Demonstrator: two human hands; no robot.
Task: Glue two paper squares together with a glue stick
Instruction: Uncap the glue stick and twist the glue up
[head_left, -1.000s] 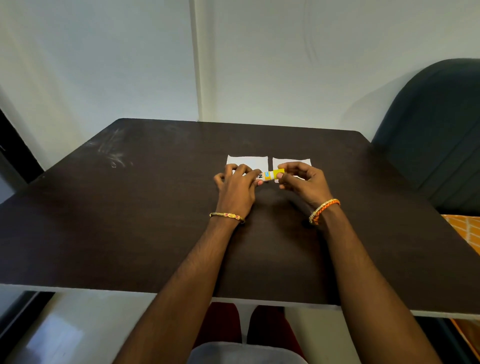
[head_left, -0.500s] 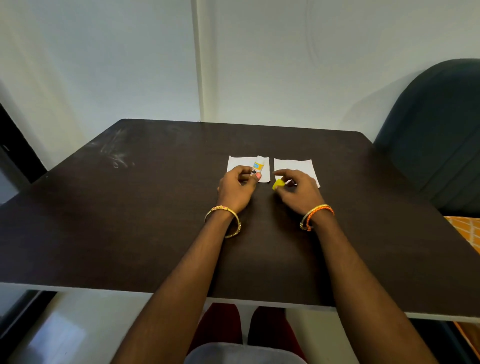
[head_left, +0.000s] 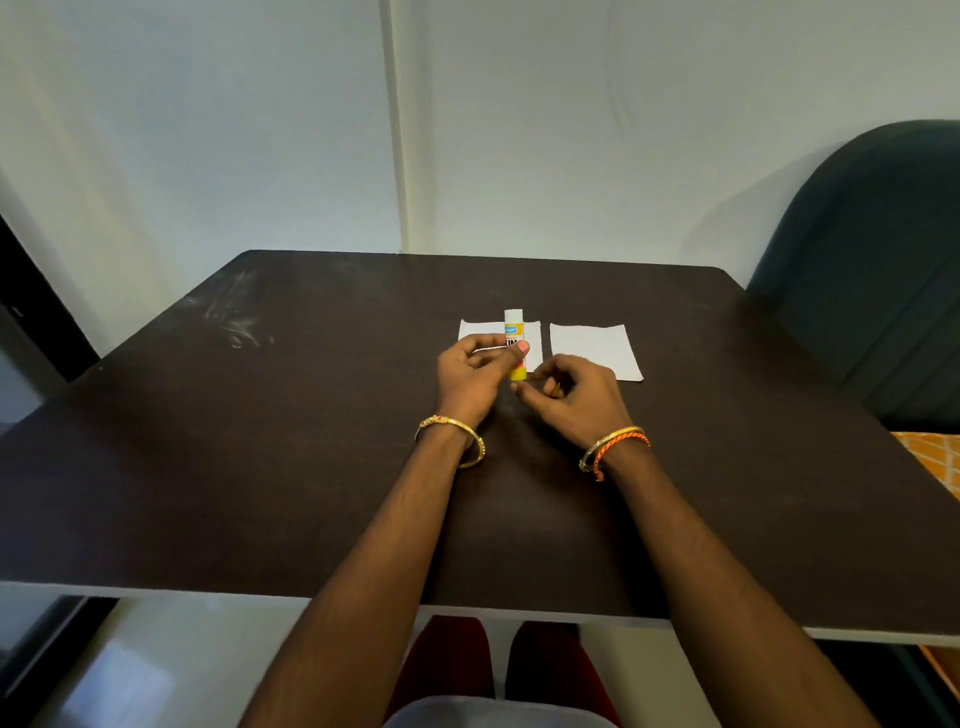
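Observation:
Two white paper squares lie side by side on the dark table (head_left: 311, 441): the left square (head_left: 475, 329) and the right square (head_left: 592, 345). My left hand (head_left: 470, 382) grips an uncapped yellow glue stick (head_left: 514, 332) upright over the left square, its white tip pointing up. My right hand (head_left: 576, 397) sits just right of the stick's base, in front of the right square. Its fingers are curled round the small yellow cap (head_left: 555, 388), of which only a sliver shows, and its fingertips reach toward the stick's base.
A dark padded chair (head_left: 872, 260) stands at the table's right side, with an orange patterned cloth (head_left: 930, 457) below it. A pale wall runs behind the table. My knees show under the table's near edge.
The cap came off the glue stick and stayed in my right hand. My left hand turned the stick from lying sideways to upright, and my right hand moved back toward its base.

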